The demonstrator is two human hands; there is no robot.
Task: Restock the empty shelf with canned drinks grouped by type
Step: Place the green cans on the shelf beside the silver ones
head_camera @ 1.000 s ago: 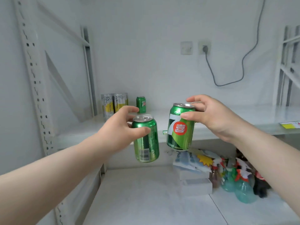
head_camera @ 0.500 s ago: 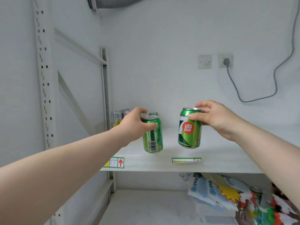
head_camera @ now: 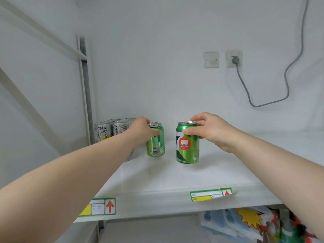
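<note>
Logo can (head_camera: 187, 146): glossy green, red disc, white character, white and dark slash. Barcode can (head_camera: 155, 142), left of logo can: green, white barcode patch. Silver cans (head_camera: 103, 130), further left: black lettering, yellow band. Shelf (head_camera: 175, 176) white; edge labels (head_camera: 98, 206) green-bordered, yellow, red arrow.

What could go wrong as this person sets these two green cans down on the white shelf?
The left hand holds the left green can right beside the silver cans, so its knuckles or forearm might knock them over. The right hand grips the right green can only near the top rim; it might slip or land tilted and topple on the shelf.
</note>
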